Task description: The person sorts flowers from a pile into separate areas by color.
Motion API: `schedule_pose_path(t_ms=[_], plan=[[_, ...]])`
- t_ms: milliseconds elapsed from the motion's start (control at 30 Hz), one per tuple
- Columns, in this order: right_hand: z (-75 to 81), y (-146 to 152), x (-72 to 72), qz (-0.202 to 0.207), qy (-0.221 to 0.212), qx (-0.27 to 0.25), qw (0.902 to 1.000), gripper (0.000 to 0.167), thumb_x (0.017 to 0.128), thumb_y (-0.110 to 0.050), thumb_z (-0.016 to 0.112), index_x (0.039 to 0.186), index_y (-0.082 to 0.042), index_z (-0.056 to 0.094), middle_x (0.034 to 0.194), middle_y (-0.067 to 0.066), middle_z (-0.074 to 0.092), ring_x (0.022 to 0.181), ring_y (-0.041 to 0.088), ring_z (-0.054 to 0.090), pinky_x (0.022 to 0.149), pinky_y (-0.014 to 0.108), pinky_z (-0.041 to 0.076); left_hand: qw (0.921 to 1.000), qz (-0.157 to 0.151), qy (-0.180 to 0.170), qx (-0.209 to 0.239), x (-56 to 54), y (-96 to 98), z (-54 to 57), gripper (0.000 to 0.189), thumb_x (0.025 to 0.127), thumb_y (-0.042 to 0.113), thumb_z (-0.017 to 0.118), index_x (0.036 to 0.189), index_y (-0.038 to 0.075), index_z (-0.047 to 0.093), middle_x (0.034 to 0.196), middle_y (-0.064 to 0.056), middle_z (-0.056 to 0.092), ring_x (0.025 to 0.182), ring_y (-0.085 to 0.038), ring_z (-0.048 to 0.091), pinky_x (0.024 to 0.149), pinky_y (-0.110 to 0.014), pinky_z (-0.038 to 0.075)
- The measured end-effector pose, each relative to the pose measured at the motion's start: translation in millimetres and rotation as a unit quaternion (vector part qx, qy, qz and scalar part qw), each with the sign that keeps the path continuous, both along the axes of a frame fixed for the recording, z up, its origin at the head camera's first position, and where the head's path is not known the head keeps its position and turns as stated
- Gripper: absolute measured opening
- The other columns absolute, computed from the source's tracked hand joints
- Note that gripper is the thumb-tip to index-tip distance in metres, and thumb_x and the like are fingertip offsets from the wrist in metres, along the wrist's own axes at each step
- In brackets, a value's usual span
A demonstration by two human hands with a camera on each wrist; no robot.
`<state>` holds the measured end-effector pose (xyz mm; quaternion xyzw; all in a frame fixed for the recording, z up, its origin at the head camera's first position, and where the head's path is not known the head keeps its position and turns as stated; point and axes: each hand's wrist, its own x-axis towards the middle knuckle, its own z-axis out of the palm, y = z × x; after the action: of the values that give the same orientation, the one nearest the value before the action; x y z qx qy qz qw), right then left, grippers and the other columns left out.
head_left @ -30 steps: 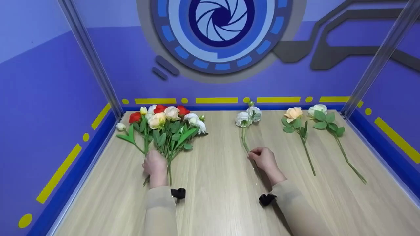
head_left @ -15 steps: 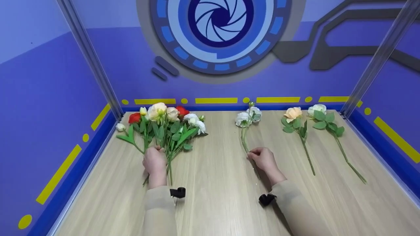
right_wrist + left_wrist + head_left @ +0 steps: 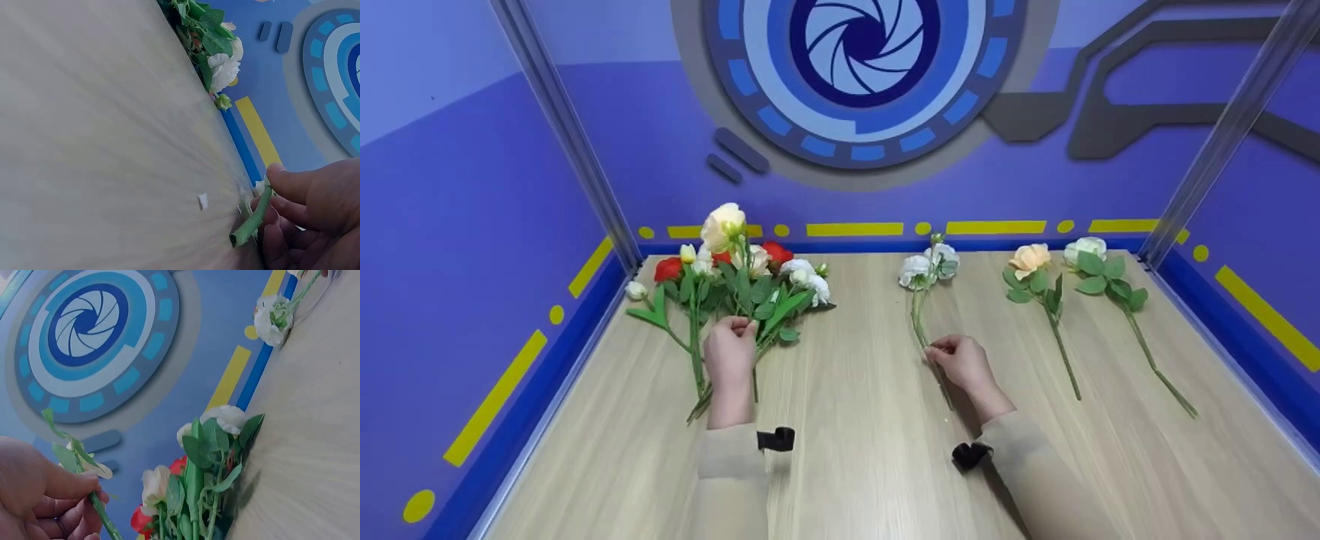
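My left hand (image 3: 731,358) pinches the green stem of a pale yellow artificial flower (image 3: 724,227). Its bloom is raised above a pile of artificial flowers at the left, among them red blooms (image 3: 668,269), white blooms (image 3: 814,288) and a yellow bud (image 3: 688,253). In the left wrist view, thumb and fingers close on the held stem (image 3: 104,518), whose bloom is partly hidden behind leaves. My right hand (image 3: 964,367) pinches the stem of a white flower (image 3: 916,271) lying near the middle back. The stem's cut end (image 3: 241,236) shows in the right wrist view.
Towards the right lie a peach rose (image 3: 1030,261) and a white rose (image 3: 1085,252), stems pointing forward. Blue-purple panels (image 3: 840,202) enclose the wooden tabletop (image 3: 847,420) at the back and sides. A small white scrap (image 3: 203,201) lies on the table.
The pale yellow flower has risen out of the left pile, with my left hand moving up and slightly right. My right hand and the white flower have stayed almost still.
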<state>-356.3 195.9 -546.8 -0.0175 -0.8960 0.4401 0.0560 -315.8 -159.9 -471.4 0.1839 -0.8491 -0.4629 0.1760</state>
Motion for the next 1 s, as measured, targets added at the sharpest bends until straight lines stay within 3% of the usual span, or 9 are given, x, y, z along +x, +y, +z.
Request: schedule_pose_path(t_ms=[233,433,600,800,1000], plan=[[14.0,-4,3.3,-0.010,-0.020,-0.039,0.9990,0.025,0.098,-0.018,0.070,0.110,0.004,0.071,0.081,0.007,0.064,0.055,0.009,0.055,0.047,0.022,0.046,0.9974,-0.042,0.047,0.036,-1.5,17.5,3.0,0.021,0.096,0.015,0.072,0.108,-0.002,0.074,0.100,-0.019,0.074,0.093,-0.033,0.070,0.077,-0.041,0.055],[27.3,-18,10.5,0.018,-0.001,-0.037,0.9992,0.021,0.099,-0.019,0.069,0.106,0.001,0.074,0.086,0.007,0.068,0.068,0.011,0.056,0.059,0.024,0.046,0.9921,-0.075,0.079,0.063,-3.0,32.5,4.2,0.019,0.091,0.013,0.078,0.101,-0.003,0.076,0.092,-0.017,0.075,0.085,-0.026,0.070,0.068,-0.027,0.052],[33.6,-33,23.4,0.090,0.001,-0.079,0.9928,0.018,0.100,-0.015,0.067,0.105,0.001,0.074,0.086,0.009,0.072,0.075,0.014,0.063,0.064,0.023,0.050,0.9837,-0.120,0.093,0.096,-1.8,50.7,3.1,0.018,0.089,0.009,0.079,0.098,-0.006,0.075,0.087,-0.017,0.075,0.077,-0.016,0.069,0.068,-0.024,0.055],[39.5,-53,39.2,0.201,0.010,-0.118,0.9724,0.024,0.101,-0.012,0.066,0.108,0.009,0.072,0.092,0.022,0.077,0.074,0.013,0.070,0.067,0.021,0.056,0.9682,-0.189,0.083,0.142,1.4,78.7,-0.4,0.018,0.088,0.005,0.079,0.099,-0.008,0.073,0.090,-0.020,0.075,0.073,-0.016,0.073,0.071,-0.029,0.062],[41.9,-70,52.1,0.248,-0.016,-0.168,0.9540,0.029,0.101,-0.009,0.064,0.115,0.016,0.069,0.099,0.027,0.077,0.074,0.007,0.073,0.069,0.020,0.058,0.9562,-0.244,0.069,0.146,8.2,103.1,-4.3,0.018,0.089,0.007,0.079,0.099,-0.007,0.074,0.089,-0.020,0.076,0.071,-0.018,0.073,0.067,-0.026,0.060]])
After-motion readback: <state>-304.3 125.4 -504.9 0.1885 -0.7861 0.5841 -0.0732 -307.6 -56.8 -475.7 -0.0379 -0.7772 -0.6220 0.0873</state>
